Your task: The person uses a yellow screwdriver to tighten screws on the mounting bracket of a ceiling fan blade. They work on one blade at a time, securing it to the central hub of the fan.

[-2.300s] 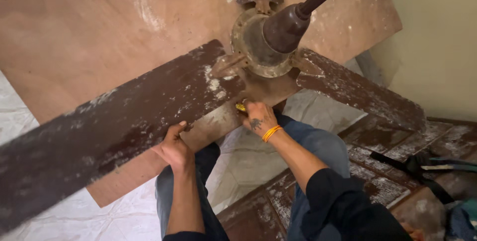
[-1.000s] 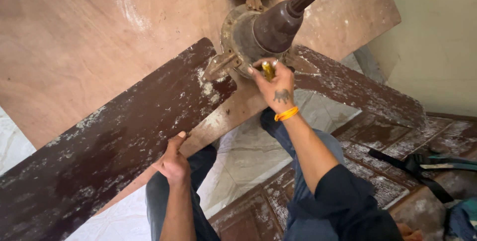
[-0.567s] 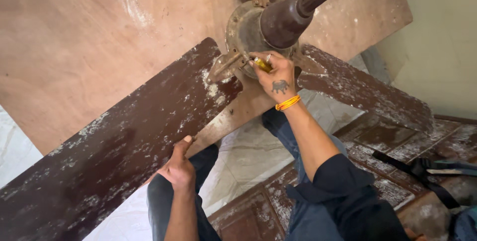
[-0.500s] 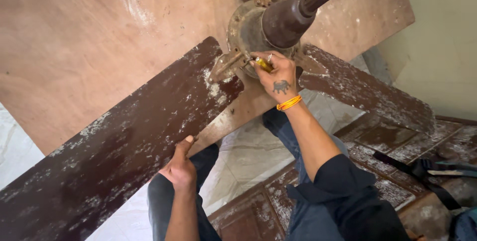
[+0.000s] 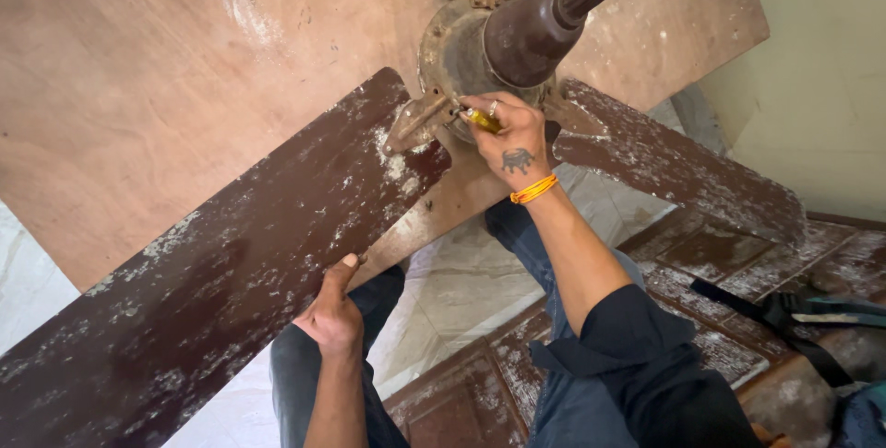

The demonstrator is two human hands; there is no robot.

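Two bare hands work on an old brown ceiling fan lying across plywood.

Right hand [image 5: 512,134], closed round a yellow-handled screwdriver [image 5: 482,119], sets its tip at the blade bracket [image 5: 417,121] beside the motor hub [image 5: 489,47]. Left hand [image 5: 332,314] grips the near edge of the long, paint-flecked blade [image 5: 231,263], thumb on top. Judged good practice: keep the blade braced and the driver square.

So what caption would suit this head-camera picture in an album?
Right hand works a yellow-handled tool at the hub of an old ceiling fan while the left hand grips a worn brown blade.
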